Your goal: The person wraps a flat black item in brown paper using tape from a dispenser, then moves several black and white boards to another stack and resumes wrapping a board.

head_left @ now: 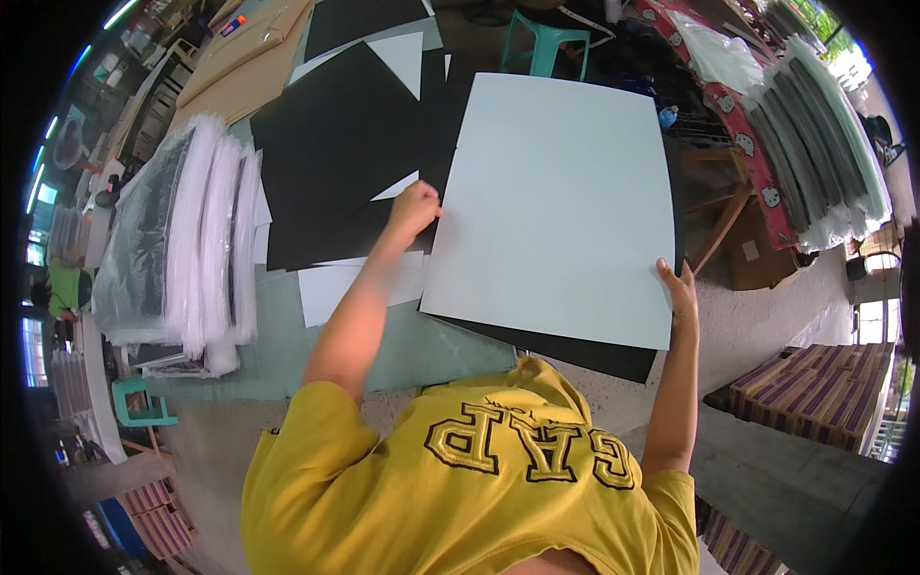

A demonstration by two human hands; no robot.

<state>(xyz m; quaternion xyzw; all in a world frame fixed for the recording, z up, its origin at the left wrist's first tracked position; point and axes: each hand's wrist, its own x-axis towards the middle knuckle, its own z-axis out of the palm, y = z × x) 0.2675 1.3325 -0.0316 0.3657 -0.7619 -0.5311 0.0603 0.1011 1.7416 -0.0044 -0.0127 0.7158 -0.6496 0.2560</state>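
Observation:
A large white sheet point(556, 211) of stiff paper or card is tilted in front of me, with a black sheet point(585, 355) showing under its near edge. My right hand point(679, 290) grips the right edge of the white sheet, thumb on top and fingers behind. Beside the left edge, my left hand point(415, 213) is closed with its fingers curled together; whatever it pinches, if anything, is hidden. Below that hand lie more black sheets point(335, 153), with white pieces point(359, 287) poking out between them on the green table point(422, 350).
Plastic-wrapped stacks point(206, 240) stand on the table's left side. Brown wrapped packages point(244, 57) lie behind them. At the right, more wrapped stacks point(815, 144) rest on a table with a red patterned cover point(752, 158). A green stool point(546, 46) stands beyond the sheet.

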